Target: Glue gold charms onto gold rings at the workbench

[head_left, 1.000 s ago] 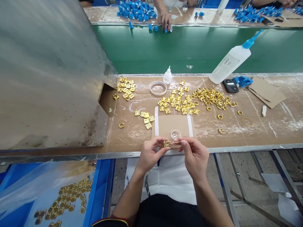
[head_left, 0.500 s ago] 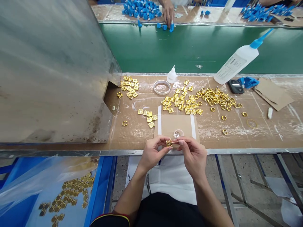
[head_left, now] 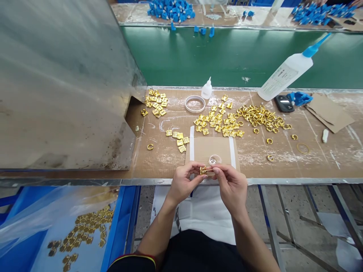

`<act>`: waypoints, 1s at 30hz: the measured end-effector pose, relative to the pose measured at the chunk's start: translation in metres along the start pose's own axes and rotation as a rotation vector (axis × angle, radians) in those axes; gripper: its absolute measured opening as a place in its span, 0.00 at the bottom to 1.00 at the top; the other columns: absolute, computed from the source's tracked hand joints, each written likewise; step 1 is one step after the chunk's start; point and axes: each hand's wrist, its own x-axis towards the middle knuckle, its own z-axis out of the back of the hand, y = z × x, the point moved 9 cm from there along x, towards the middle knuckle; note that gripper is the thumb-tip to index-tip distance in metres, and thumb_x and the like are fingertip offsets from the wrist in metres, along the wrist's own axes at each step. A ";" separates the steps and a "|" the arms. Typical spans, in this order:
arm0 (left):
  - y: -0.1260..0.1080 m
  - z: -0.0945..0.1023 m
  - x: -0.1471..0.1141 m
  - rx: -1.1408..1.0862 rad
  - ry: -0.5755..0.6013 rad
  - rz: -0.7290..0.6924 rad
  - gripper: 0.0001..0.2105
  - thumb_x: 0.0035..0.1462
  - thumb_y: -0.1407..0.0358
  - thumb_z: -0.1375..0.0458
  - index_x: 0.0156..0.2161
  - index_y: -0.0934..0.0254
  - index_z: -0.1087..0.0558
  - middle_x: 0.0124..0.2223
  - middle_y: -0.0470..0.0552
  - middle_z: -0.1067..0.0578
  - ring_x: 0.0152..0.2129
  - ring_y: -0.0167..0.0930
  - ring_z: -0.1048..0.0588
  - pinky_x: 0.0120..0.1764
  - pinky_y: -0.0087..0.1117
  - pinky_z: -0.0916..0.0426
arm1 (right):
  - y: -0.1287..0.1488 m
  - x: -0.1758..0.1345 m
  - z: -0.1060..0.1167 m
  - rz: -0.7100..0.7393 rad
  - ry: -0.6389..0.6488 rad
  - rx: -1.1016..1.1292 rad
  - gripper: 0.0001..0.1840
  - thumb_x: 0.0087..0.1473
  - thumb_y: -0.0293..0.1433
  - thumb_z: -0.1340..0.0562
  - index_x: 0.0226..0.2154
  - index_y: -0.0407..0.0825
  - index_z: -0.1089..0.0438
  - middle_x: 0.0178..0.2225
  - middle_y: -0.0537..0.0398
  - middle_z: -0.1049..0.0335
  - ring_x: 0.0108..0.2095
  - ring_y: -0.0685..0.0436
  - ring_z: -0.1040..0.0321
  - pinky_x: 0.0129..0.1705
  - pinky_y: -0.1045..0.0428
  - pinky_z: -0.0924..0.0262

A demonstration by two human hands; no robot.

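Between thumb and fingers, my left hand point(head_left: 185, 181) pinches a small square gold piece point(head_left: 203, 170) near the bench's front edge. My right hand point(head_left: 231, 185) is closed on a thin stick point(head_left: 210, 169), whose tip meets the gold piece. Just beyond my fingers sits a small round clear dish point(head_left: 214, 160) on a cardboard sheet point(head_left: 201, 147) taped at both sides. Several square gold pieces point(head_left: 180, 142) lie to the left, and a larger group of gold pieces point(head_left: 218, 121) lies behind the sheet. Gold rings point(head_left: 262, 117) are heaped to the right of those.
A metal housing point(head_left: 62, 87) blocks the left side. Behind stand a small white bottle point(head_left: 207, 89), a tape roll point(head_left: 195, 104) and a large tilted bottle point(head_left: 286, 73). Blue parts point(head_left: 171, 10) lie across the green belt point(head_left: 198, 56). A blue crate point(head_left: 113, 230) holds gold pieces below left.
The co-worker's hand by the blue parts across the belt has gone from view. My hands stay in place, with the stick still against the gold piece. The view has shifted slightly.
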 end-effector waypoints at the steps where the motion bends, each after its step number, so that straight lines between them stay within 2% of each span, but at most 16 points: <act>1: 0.000 0.000 0.000 0.000 0.000 0.000 0.12 0.57 0.63 0.32 0.43 0.67 0.23 0.37 0.54 0.17 0.32 0.29 0.19 0.38 0.26 0.24 | 0.000 0.000 0.000 -0.001 0.003 -0.005 0.08 0.62 0.31 0.36 0.34 0.51 0.20 0.33 0.53 0.17 0.28 0.45 0.21 0.30 0.53 0.25; 11: 0.000 0.000 0.000 -0.013 0.002 -0.005 0.11 0.57 0.63 0.32 0.43 0.67 0.23 0.36 0.53 0.17 0.32 0.29 0.19 0.38 0.25 0.23 | 0.003 0.001 -0.001 0.011 0.003 0.033 0.08 0.62 0.27 0.37 0.35 0.52 0.21 0.31 0.57 0.17 0.29 0.48 0.20 0.30 0.58 0.26; 23: -0.001 0.000 0.000 -0.003 0.006 -0.010 0.11 0.57 0.64 0.32 0.43 0.68 0.23 0.36 0.53 0.17 0.32 0.29 0.19 0.38 0.25 0.23 | 0.003 0.001 0.000 0.025 0.005 0.017 0.07 0.62 0.28 0.37 0.35 0.51 0.21 0.32 0.56 0.17 0.29 0.47 0.20 0.28 0.57 0.27; 30: 0.000 0.000 0.000 0.009 0.003 0.004 0.11 0.56 0.64 0.32 0.43 0.67 0.23 0.37 0.53 0.17 0.32 0.29 0.19 0.38 0.25 0.24 | 0.006 0.001 0.001 0.062 0.005 -0.060 0.08 0.63 0.28 0.37 0.35 0.51 0.22 0.32 0.56 0.18 0.29 0.47 0.21 0.30 0.56 0.28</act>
